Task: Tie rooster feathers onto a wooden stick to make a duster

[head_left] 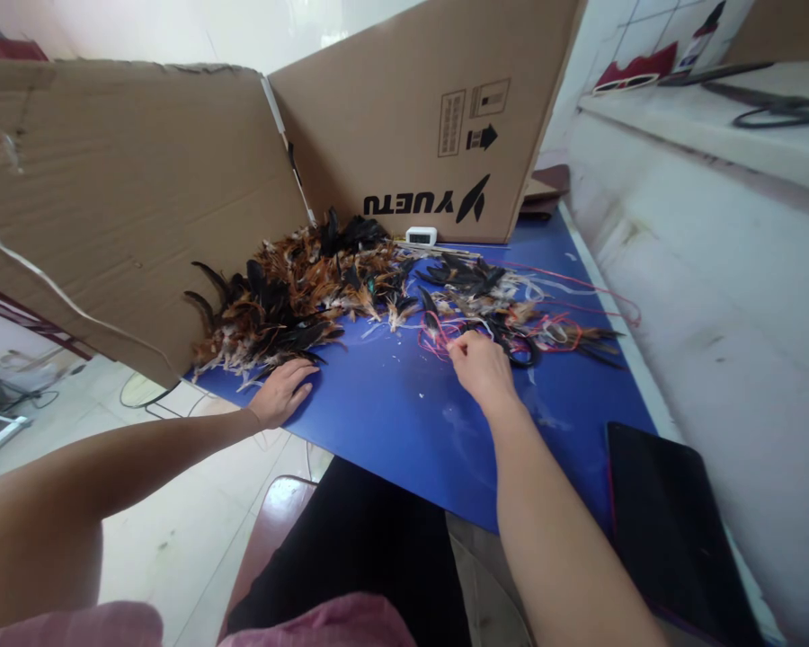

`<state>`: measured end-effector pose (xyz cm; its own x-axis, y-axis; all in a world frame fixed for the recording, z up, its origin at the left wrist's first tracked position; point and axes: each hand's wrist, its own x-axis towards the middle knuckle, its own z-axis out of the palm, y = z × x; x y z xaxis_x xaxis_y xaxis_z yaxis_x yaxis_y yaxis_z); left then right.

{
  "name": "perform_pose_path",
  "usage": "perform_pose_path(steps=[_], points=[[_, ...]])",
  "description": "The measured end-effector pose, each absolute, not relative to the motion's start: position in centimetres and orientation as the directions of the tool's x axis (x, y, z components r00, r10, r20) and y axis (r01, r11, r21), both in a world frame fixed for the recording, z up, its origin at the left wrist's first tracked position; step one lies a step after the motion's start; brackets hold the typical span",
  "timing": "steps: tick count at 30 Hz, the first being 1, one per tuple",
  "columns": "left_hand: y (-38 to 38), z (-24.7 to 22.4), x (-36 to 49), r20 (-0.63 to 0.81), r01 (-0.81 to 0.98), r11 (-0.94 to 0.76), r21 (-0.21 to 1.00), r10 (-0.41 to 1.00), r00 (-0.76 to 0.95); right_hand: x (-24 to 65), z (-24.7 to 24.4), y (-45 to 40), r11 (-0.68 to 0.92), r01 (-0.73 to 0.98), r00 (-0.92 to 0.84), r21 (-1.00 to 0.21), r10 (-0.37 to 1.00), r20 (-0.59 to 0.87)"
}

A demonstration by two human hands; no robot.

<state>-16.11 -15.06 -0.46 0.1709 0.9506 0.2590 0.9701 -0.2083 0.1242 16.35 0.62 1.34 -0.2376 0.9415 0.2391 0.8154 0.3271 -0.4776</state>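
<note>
My left hand [284, 392] rests on the front edge of the blue table, fingers stretched out and holding nothing. Just beyond its fingertips spreads a big pile of brown and black feathers [297, 305] with pale fluffy ends. My right hand [480, 364] is closed in a pinch at a tangle of red string [434, 334]. A black loop, probably a scissors handle [529, 352], shows right beside that hand, partly covered by feathers. Behind it lies a smaller heap of dark feathers [465, 275] mixed with white strands.
Tall cardboard panels [404, 135] wall in the table's back and left. A small white digital display [421, 236] stands at the back panel's foot. A black tablet [674, 521] lies at the right. Large scissors [782, 110] lie on the white ledge [701, 126].
</note>
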Motion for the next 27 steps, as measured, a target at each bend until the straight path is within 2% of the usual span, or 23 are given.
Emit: perform_pose_path(steps=[2, 6, 12, 15, 27], points=[[-15.0, -0.5, -16.2, 0.255, 0.971, -0.21, 0.117, 0.951, 0.175, 16.7, 1.5, 0.8, 0.274, 0.776, -0.125, -0.569, 0.95, 0.287], [-15.0, -0.6, -16.2, 0.251, 0.971, -0.22, 0.096, 0.949, 0.19, 17.1, 1.5, 1.3, 0.265, 0.647, 0.022, -0.715, 0.931, 0.365], [-14.9, -0.5, -16.3, 0.243, 0.973, -0.218, 0.081, 0.951, 0.193, 16.9, 0.6, 1.9, 0.26, 0.41, 0.045, -0.874, 0.951, 0.304], [-14.8, -0.5, -16.3, 0.242, 0.973, -0.216, 0.077, 0.951, 0.192, 16.8, 0.1, 2.0, 0.279, 0.384, 0.021, -0.88, 0.95, 0.311], [-14.8, -0.5, -16.1, 0.23, 0.977, -0.194, 0.086, 0.958, 0.17, 17.0, -0.1, 1.4, 0.307, 0.554, -0.006, -0.774, 0.931, 0.365]])
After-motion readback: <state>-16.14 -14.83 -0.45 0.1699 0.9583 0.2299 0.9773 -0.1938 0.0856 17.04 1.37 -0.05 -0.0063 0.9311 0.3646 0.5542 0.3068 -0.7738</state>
